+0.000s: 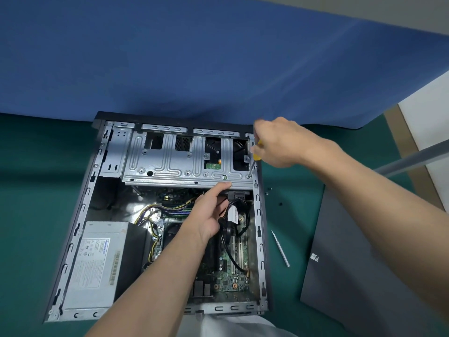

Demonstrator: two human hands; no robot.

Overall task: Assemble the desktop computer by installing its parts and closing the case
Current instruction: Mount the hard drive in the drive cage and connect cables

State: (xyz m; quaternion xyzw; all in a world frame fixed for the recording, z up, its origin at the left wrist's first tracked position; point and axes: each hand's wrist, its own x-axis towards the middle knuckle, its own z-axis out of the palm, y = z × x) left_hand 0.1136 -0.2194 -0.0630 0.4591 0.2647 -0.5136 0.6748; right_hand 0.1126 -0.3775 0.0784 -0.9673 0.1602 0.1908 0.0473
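Note:
An open desktop case (pixel 80 215) lies flat on a green mat. A silver drive cage (pixel 170 164) spans its far end, above the motherboard (pixel 228 271) and the power supply (pixel 97 261). My right hand (pixel 279 142) grips a yellow-handled screwdriver (pixel 255 155), whose tip stands on a screw (pixel 248 176) at the cage's near right corner. My left hand (pixel 209 210) reaches into the case. Its thumb presses the cage's front edge, while its fingers curl under among the black cables (pixel 233 215).
The dark side panel (pixel 359 276) lies on the mat right of the case. A thin silver tool (pixel 280 248) lies between the two. Small loose screws (pixel 280 204) sit near the case's right wall. A blue partition (pixel 194 57) stands behind.

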